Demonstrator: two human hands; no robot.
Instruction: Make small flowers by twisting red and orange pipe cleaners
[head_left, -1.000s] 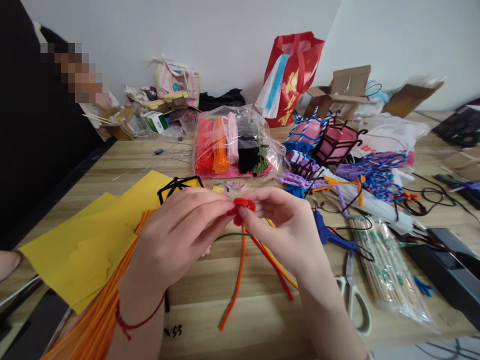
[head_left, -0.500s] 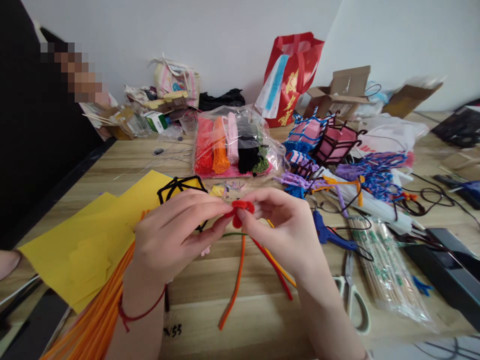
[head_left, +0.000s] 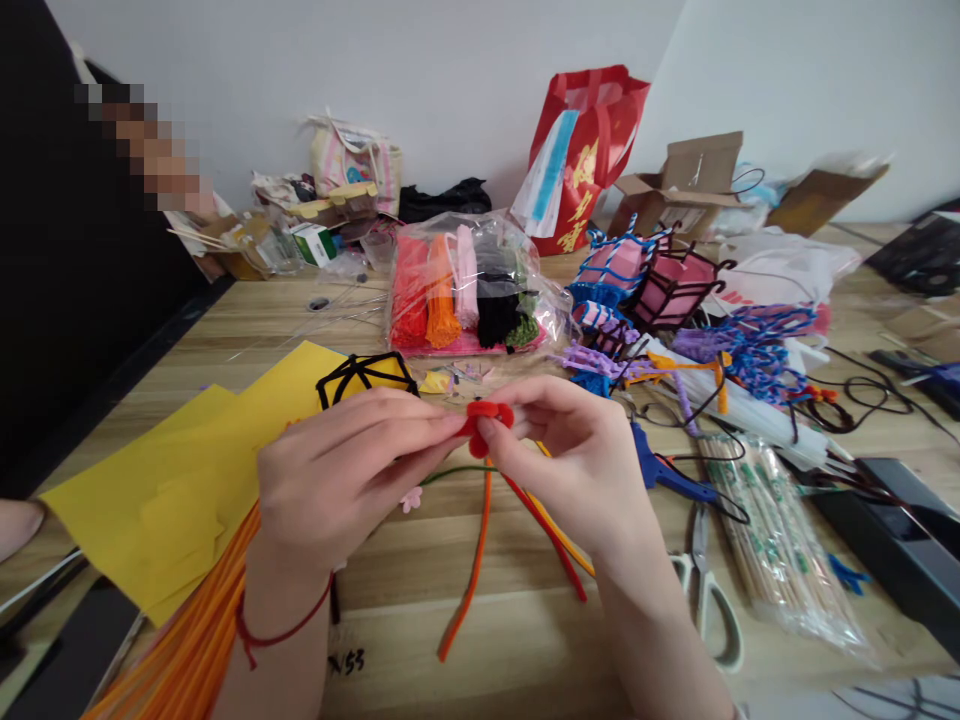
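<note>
A small red pipe-cleaner flower [head_left: 487, 412] with looped petals is held above the middle of the table. My left hand [head_left: 341, 465] pinches its left side, thumb tucked behind the fingers. From the right, my right hand [head_left: 570, 460] grips it between thumb and index finger. Below the hands lie an orange pipe cleaner [head_left: 475, 575], a red pipe cleaner [head_left: 553, 548] and a yellow pipe cleaner [head_left: 574, 548]. A green strand [head_left: 450, 470] runs behind them. Close to my left hand are a tiny pink flower [head_left: 410, 500] and a black-edged yellow lantern frame [head_left: 367, 378], partly covered.
Yellow sheets [head_left: 172, 490] and an orange pipe-cleaner bundle [head_left: 195, 620] lie left. A bag of coloured pipe cleaners [head_left: 465, 285] lies ahead. Rightward are a blue glue gun [head_left: 667, 475], scissors [head_left: 701, 590], packaged sticks [head_left: 780, 540] and pink lanterns [head_left: 679, 285]. A blurred person is far left.
The fingers of my left hand have drawn closer together on the red flower, uncovering more of the pink flower and green strand. My right hand keeps its pinch, nearly still.
</note>
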